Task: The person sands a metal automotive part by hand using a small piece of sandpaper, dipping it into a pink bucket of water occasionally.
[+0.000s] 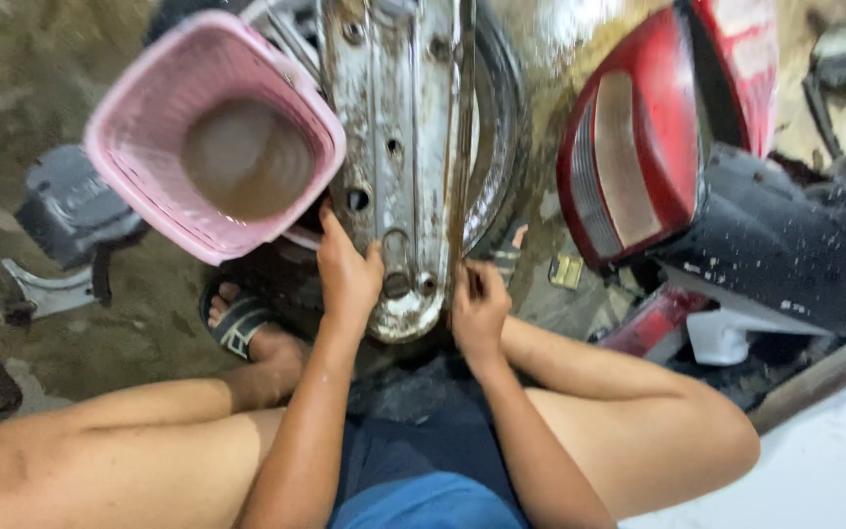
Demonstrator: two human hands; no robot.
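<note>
My feed is moderately bright but soft all over, with motion blur smearing most edges. Light seems to fall from above and slightly ahead: the worn metal fender [405, 147] carries wet-looking glare streaks along its ridges, and the red tail-light cover [629, 162] shows a pale sheen on its lens. The pink basket [212, 137] is evenly lit, its weave blurred into haze. Deep shadow pools under the fender, around the sandalled foot [242, 321] and between my knees. My left hand [348, 279] and right hand [477, 309] are the sharpest parts, though still soft. The floor [22, 69] at the corners looks stretched and mottled, and the bottom right corner burns out almost to white.
</note>
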